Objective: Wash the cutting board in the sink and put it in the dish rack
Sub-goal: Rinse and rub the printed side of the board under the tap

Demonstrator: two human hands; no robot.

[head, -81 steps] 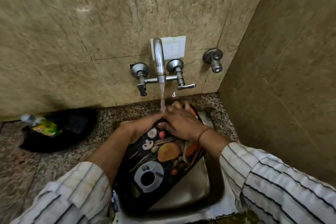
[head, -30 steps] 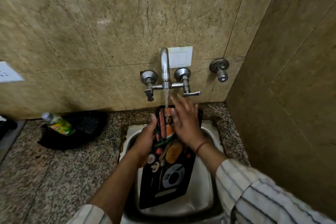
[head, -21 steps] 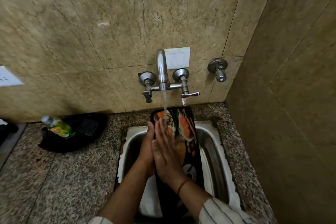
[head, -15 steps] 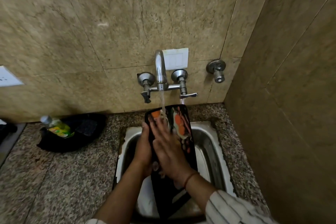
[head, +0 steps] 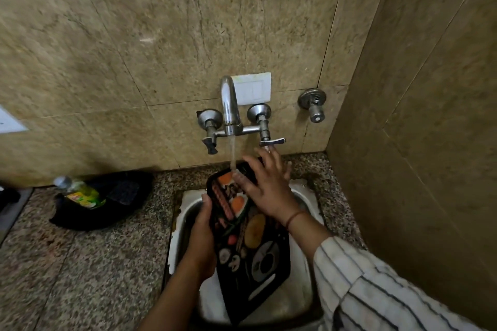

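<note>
A black cutting board (head: 250, 244) printed with food pictures stands tilted in the steel sink (head: 188, 212), its far end under the running tap (head: 229, 105). My left hand (head: 201, 242) grips the board's left edge. My right hand (head: 266, 185) lies flat, fingers spread, on the board's upper face where the water stream lands. No dish rack is in view.
A black tray (head: 107, 199) with a green bottle (head: 80, 192) sits on the speckled granite counter (head: 80, 271) left of the sink. A second valve (head: 312, 103) is on the tiled wall. A side wall (head: 419, 142) closes in on the right.
The board has turned from nearly edge-on to face up toward me. My right hand slid from the board's middle up to its top end under the stream. My left hand keeps its grip.
</note>
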